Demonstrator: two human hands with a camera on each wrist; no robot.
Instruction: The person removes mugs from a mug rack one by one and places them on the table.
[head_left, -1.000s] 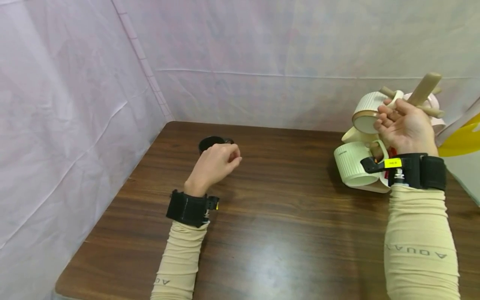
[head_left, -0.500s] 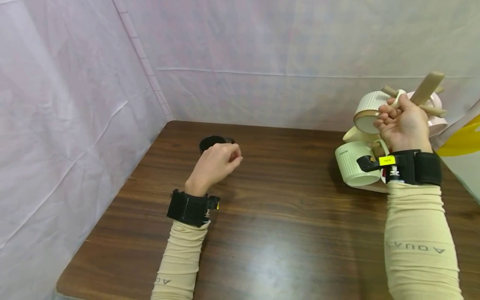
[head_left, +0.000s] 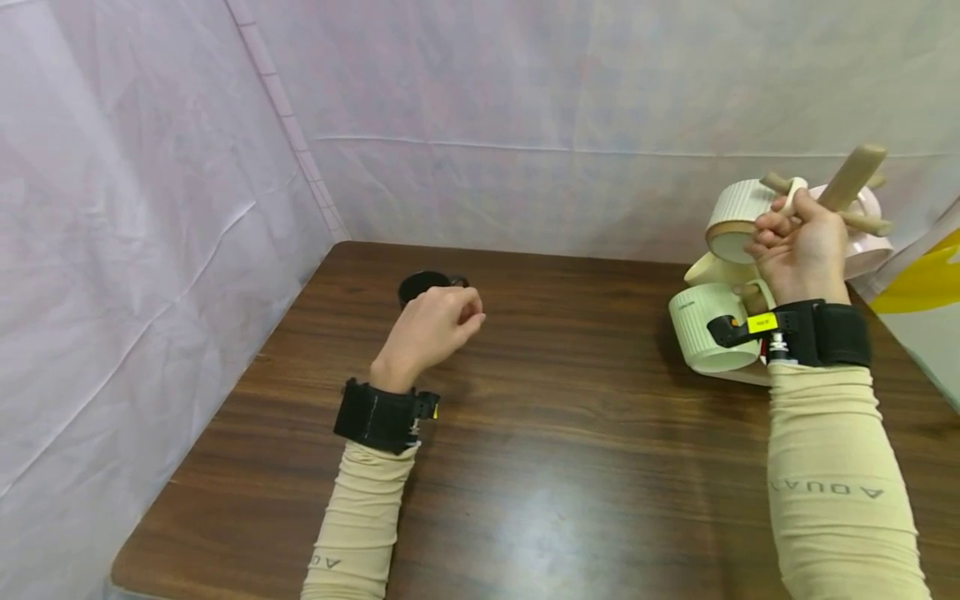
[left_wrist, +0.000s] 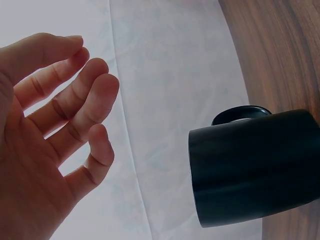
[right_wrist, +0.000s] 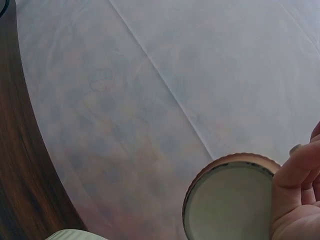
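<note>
My right hand (head_left: 801, 248) pinches the handle of a white ribbed mug (head_left: 738, 210), thumb laid against the loop. That mug hangs tilted on a peg of a wooden mug tree (head_left: 851, 179), its pale underside (right_wrist: 230, 202) facing the right wrist camera. At the left, my left hand (head_left: 427, 333) hovers with loosely curled fingers, holding nothing. Beyond it a black mug (left_wrist: 255, 170) stands upright on the table, partly covered by the hand in the head view; a gap separates fingers and mug in the left wrist view.
Below the white mug, a light green mug (head_left: 708, 321) hangs on the mug tree, with a pale yellow mug (head_left: 712, 268) behind it. A pink mug (head_left: 866, 254) is on the right side. Something bright yellow (head_left: 918, 279) shows at the right edge. White cloth (head_left: 525, 100) backs the brown table (head_left: 525, 400).
My right thumb has closed onto the white mug's handle, and the right hand and forearm have shifted slightly left. The white mug has barely moved. My left hand stays still.
</note>
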